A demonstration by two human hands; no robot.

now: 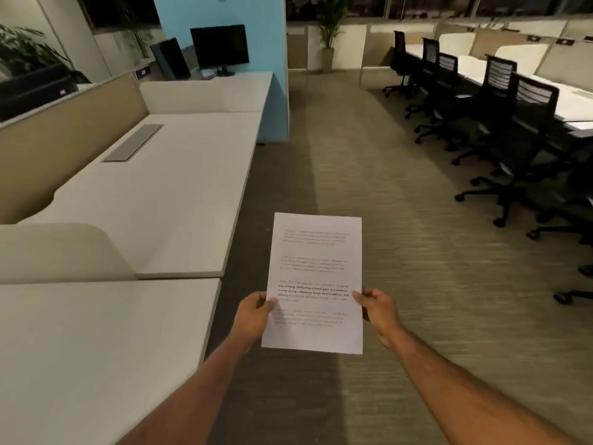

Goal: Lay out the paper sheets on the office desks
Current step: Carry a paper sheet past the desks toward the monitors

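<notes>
Paper (316, 277) is held upright over the carpet, pinched at both side edges: left hand (253, 314) on the left margin, right hand (377, 308) on the right, both grips closed on it. Whether this is one sheet or a thin stack, I cannot tell. Left of the grips runs a bare counter (96, 348), with another (154, 194) beyond it. To do the step well, peel off the top sheet, swing it left and lay it flat and square, well in from the edge.

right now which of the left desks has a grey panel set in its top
The middle desk: its grey panel sits near the divider; the nearest desk shows none.
</notes>
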